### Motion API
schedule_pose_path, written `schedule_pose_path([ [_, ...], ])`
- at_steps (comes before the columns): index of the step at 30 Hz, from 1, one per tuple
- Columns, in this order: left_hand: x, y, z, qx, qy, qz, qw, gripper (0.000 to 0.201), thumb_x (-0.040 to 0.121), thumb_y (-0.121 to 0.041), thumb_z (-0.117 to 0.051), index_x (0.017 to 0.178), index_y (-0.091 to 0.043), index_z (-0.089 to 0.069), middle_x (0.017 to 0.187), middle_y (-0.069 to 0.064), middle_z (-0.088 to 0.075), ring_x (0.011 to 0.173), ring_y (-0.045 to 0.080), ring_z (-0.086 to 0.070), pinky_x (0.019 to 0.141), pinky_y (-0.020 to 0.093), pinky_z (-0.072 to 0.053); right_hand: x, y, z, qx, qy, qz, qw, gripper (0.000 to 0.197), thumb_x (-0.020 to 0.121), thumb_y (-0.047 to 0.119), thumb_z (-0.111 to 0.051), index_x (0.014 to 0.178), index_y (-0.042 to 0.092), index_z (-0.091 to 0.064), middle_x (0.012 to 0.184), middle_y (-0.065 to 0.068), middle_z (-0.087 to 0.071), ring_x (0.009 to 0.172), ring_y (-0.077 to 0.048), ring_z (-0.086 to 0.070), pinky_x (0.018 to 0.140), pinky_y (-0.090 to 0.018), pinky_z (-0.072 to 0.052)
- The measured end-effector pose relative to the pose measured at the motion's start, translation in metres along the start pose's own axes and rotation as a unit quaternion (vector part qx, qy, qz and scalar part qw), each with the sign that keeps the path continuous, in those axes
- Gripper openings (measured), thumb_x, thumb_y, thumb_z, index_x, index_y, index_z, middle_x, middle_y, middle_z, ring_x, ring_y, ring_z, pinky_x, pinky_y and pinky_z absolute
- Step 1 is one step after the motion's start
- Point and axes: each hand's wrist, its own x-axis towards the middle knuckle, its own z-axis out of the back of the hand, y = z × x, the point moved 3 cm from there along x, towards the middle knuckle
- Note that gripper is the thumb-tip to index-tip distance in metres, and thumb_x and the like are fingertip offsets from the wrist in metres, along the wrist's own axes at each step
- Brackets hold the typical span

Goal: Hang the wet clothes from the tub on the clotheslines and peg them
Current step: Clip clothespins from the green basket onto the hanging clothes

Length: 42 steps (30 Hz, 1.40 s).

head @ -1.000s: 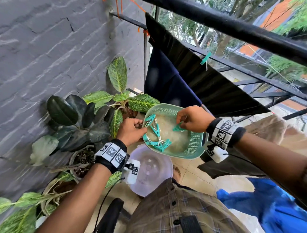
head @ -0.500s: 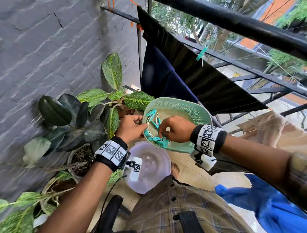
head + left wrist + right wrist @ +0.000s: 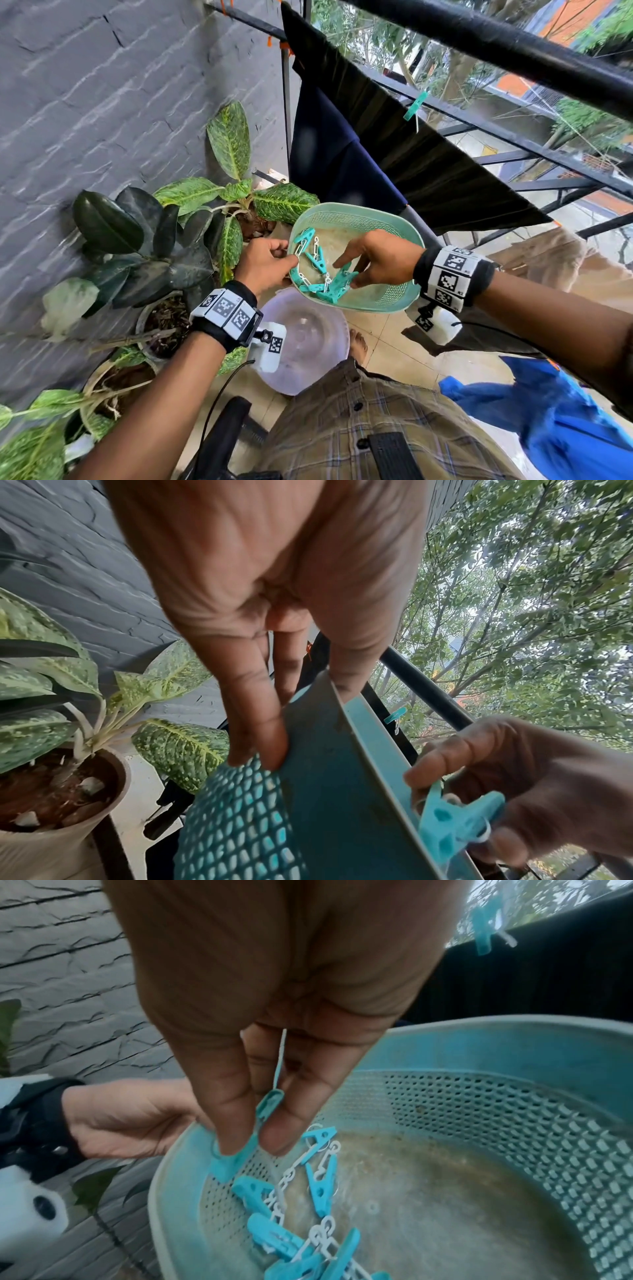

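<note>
Right wrist view: right hand [image 3: 274,993] pinches a light, stiff peg [image 3: 236,1153] over the basket [image 3: 514,1047], whose rim the left hand [image 3: 265,265] grips; chained pegs may snag, so pinch its tail.

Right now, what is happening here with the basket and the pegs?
A person is fetching a peg. The left hand grips the rim of the green basket and holds it up. The right hand pinches one teal peg at the near edge of the basket; more pegs, linked by white chains, lie inside. A dark cloth already hangs on the railing with one peg on it. A blue garment lies below.
</note>
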Motion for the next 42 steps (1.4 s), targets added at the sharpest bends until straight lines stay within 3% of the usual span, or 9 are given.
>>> schedule_pose_path([
  [6,0.005,0.02,0.001,0.028,0.001,0.022,0.999,0.029,0.058,-0.027,-0.069,0.081,-0.043,-0.076,0.08,-0.001,-0.077,0.085,0.028,-0.074,0.076,0.056,-0.059,-0.021,-0.053,0.045,0.074,-0.193,-0.07,0.976,0.039,0.07,0.011,-0.081,0.104,0.03,-0.077,0.09,0.007,-0.071,0.076,-0.011,-0.066,0.082,-0.034,-0.055],
  [11,0.008,0.027,0.004,0.065,-0.028,0.036,0.997,0.025,0.077,-0.008,-0.073,0.097,-0.024,-0.076,0.08,-0.004,-0.077,0.081,0.021,-0.074,0.075,0.053,-0.06,-0.032,-0.117,0.069,0.26,-0.302,-0.156,0.904,0.02,0.075,0.015,-0.075,0.085,0.032,-0.078,0.092,-0.006,-0.075,0.078,-0.017,-0.073,0.083,-0.04,-0.06],
  [15,0.017,0.026,0.002,0.063,-0.039,0.04,0.996,0.032,0.082,0.001,-0.07,0.087,-0.03,-0.073,0.079,-0.009,-0.076,0.083,0.019,-0.073,0.077,0.048,-0.061,-0.028,-0.151,0.082,0.225,-0.311,-0.176,0.907,0.021,0.077,0.02,-0.081,0.098,0.025,-0.077,0.085,-0.003,-0.076,0.079,-0.016,-0.074,0.083,-0.038,-0.06],
  [20,0.026,0.014,-0.003,0.035,-0.058,0.038,0.997,0.035,0.084,0.005,-0.067,0.099,-0.026,-0.071,0.069,-0.025,-0.071,0.074,0.008,-0.07,0.067,0.033,-0.06,0.002,-0.168,0.099,0.106,-0.332,-0.194,0.917,0.032,0.076,0.026,-0.08,0.107,0.022,-0.076,0.096,0.001,-0.076,0.086,-0.005,-0.067,0.075,-0.012,-0.047],
  [22,0.028,0.009,-0.003,0.027,-0.078,0.038,0.996,0.034,0.085,0.005,-0.066,0.104,-0.022,-0.072,0.065,-0.028,-0.068,0.062,-0.002,-0.067,0.049,0.021,-0.053,0.022,-0.171,0.106,0.098,-0.338,-0.198,0.915,0.027,0.075,0.026,-0.08,0.102,0.022,-0.078,0.095,0.0,-0.076,0.089,-0.009,-0.069,0.082,-0.019,-0.051],
  [24,0.029,0.006,-0.002,0.011,-0.099,0.043,0.994,0.034,0.085,0.006,-0.065,0.104,-0.021,-0.072,0.064,-0.027,-0.069,0.059,-0.004,-0.066,0.043,0.015,-0.048,0.045,-0.169,0.112,0.096,-0.34,-0.205,0.913,0.019,0.075,0.028,-0.08,0.093,0.022,-0.079,0.088,0.0,-0.076,0.088,-0.014,-0.07,0.086,-0.027,-0.054],
  [33,0.032,0.017,0.005,-0.039,-0.149,0.049,0.987,0.036,0.087,0.011,-0.059,0.095,-0.022,-0.07,0.07,-0.021,-0.071,0.059,-0.009,-0.065,0.046,0.012,-0.048,0.096,-0.14,0.142,-0.001,-0.314,-0.165,0.935,0.021,0.074,0.011,-0.06,0.083,0.018,-0.078,0.085,-0.001,-0.075,0.091,-0.023,-0.068,0.085,-0.027,-0.051],
  [38,0.032,0.028,0.006,-0.059,-0.146,0.061,0.986,0.038,0.086,0.011,-0.06,0.099,-0.023,-0.072,0.076,-0.021,-0.073,0.075,0.002,-0.072,0.056,0.021,-0.057,0.086,-0.143,0.142,-0.015,-0.31,-0.176,0.934,0.013,0.074,0.016,-0.07,0.083,0.021,-0.078,0.087,0.001,-0.075,0.093,-0.022,-0.067,0.084,-0.026,-0.048],
  [42,0.031,0.027,0.003,-0.072,-0.138,0.058,0.986,0.038,0.087,0.014,-0.058,0.103,-0.019,-0.069,0.072,-0.024,-0.072,0.067,-0.002,-0.069,0.051,0.018,-0.055,0.078,-0.142,0.143,0.01,-0.325,-0.187,0.927,0.012,0.074,0.021,-0.074,0.085,0.021,-0.079,0.087,0.0,-0.075,0.091,-0.021,-0.067,0.086,-0.027,-0.049],
])
